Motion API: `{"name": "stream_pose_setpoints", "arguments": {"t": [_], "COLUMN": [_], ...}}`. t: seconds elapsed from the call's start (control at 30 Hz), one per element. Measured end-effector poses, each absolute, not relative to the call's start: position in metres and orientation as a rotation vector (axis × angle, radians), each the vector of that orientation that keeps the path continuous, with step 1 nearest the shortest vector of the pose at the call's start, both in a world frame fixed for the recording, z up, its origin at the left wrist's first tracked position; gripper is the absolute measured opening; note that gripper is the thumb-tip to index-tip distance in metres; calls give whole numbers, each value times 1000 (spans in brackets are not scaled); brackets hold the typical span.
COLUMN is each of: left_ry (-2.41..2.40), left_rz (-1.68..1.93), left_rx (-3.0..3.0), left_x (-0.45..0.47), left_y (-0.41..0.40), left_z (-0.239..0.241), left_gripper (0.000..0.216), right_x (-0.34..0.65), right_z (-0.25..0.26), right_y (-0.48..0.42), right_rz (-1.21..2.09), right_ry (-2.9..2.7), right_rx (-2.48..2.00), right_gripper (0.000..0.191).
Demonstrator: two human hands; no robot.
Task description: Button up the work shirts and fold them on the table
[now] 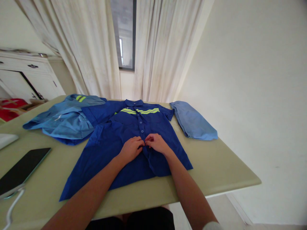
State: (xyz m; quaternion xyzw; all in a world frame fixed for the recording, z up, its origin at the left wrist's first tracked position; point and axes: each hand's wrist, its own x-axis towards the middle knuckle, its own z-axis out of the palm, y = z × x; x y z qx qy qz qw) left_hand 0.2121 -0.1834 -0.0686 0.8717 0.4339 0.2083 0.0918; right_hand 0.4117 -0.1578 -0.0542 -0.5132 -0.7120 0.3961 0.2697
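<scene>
A dark blue work shirt (112, 140) with yellow reflective stripes lies flat, front up, on a pale green table (216, 166). My left hand (130, 148) and my right hand (157, 142) meet at the shirt's button placket, below the fastened upper buttons. Both hands are closed in a pinch on the placket fabric, fingertips almost touching each other. What lies between the fingertips is too small to make out.
A pile of lighter blue shirts (64, 119) lies at the left of the table. A folded light blue garment (194, 121) lies at the right. A dark tablet (21, 169) and a white cable (11, 207) sit near the left front edge. Curtains (96, 48) hang behind.
</scene>
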Motion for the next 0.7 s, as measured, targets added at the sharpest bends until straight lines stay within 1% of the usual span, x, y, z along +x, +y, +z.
{"name": "stream_pose_setpoints", "arguments": {"t": [0.2,0.37,0.47,0.6,0.7], "left_ry": [1190,1170,1197,1231,1282], "left_rz": [611,638,646,629,634], "left_rx": [2590,2500,2437,2387,2333], "left_x": [208,208,209,211,214], "left_y": [-184,-184,-182,-178,-177], "left_z": [-64,-58,-60,-71,-76], "left_gripper": [21,18,22,12,10], "right_x": [418,419,420,421,421], "right_z": [-57,-53,-50,-48,-48], "right_y": [-156,-158,-159,-159,-160], "right_rz": [1074,1042,1013,1033,994], "right_ry": [-2084,-2132,-2158,-2150,-2169], "right_rx": [-1252,-1255,-1256,-1239,-1259], "right_gripper": [19,17,14,22,21]}}
